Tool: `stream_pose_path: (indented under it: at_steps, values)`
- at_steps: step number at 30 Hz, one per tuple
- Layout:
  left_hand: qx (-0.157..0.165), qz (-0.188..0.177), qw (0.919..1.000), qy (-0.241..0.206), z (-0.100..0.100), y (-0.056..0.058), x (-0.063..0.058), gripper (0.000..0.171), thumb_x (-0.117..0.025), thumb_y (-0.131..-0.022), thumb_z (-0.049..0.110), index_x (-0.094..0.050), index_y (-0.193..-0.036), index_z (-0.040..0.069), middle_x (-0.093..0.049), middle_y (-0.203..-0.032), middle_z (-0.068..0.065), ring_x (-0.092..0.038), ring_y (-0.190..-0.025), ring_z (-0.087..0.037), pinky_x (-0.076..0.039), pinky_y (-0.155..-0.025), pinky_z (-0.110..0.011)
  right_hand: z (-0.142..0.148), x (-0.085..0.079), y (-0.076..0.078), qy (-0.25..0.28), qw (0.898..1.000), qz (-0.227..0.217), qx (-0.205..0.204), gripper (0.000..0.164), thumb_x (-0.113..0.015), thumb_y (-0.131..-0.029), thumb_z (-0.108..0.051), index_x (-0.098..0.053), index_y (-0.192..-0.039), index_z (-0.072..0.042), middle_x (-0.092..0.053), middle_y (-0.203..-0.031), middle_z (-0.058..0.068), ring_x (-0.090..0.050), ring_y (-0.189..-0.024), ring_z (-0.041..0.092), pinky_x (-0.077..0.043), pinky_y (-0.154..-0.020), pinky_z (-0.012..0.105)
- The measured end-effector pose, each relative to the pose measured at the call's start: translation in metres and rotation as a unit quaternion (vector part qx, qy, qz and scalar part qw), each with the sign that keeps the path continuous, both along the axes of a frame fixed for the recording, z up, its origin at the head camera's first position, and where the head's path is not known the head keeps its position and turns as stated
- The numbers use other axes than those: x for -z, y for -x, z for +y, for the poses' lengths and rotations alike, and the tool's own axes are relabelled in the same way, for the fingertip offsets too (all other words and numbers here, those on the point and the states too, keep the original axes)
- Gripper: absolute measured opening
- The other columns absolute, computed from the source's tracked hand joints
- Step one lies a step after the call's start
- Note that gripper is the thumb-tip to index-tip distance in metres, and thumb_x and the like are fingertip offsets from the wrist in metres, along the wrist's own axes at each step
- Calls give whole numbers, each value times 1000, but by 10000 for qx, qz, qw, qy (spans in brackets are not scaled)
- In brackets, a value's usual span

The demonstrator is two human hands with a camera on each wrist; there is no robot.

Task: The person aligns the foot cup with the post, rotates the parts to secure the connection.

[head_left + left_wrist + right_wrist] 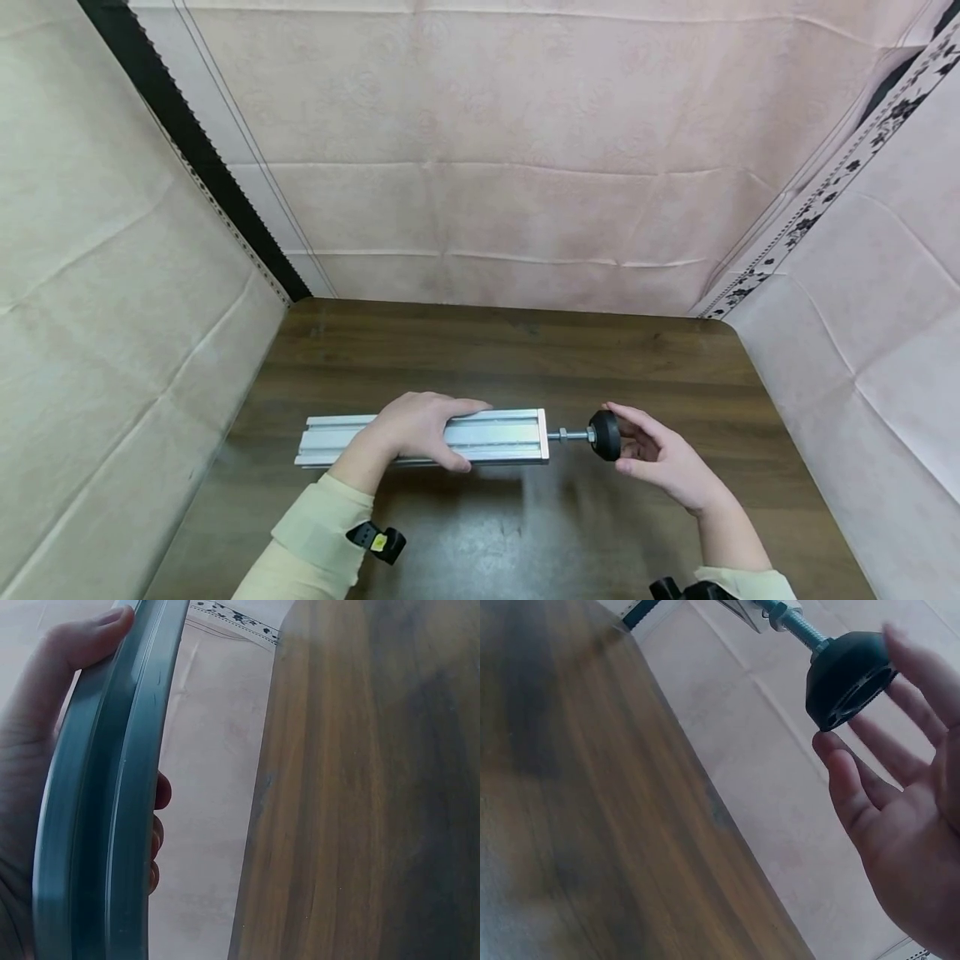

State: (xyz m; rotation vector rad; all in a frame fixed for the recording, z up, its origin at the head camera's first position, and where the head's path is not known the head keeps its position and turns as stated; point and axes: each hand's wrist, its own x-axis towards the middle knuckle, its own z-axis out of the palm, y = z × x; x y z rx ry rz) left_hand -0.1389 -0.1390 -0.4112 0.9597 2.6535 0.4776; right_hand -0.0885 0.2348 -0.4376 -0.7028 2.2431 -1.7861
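Observation:
A silver aluminium profile [498,437] with lengthwise grooves is held level above the wooden table. My left hand [420,429] grips it near its middle, thumb on the near side; in the left wrist view, fingertips [156,847] show past the profile's edge. From the profile's right end cap sticks a threaded rod [570,435] with a nut, carrying a black levelling foot [604,435]. My right hand [663,458] pinches the foot's rim between thumb and fingers. The right wrist view shows the foot's hollow underside [862,694] facing the palm, with the fingers spread about its edge.
Beneath both hands lies a brown wood-grain tabletop [480,358]. Pale creased cloth [487,208] hangs behind it, with further cloth panels at the left [112,333] and right [885,317]. Black camera mounts sit on both wrists.

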Motion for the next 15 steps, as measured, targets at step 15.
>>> stream_pose_path:
  at_steps: [15]
  values:
    - [-10,65,10000,-29,0,-1,-3,80,-71,-65,59,-44,-138,41,-56,-128,13,-56,-107,-13,-46,-77,-36,-1,-2,-1,111,9999,-23,43,60,-62,-86,4,-37,-141,-2,-55,-123,2,-58,-103,12,-48,-77,27]
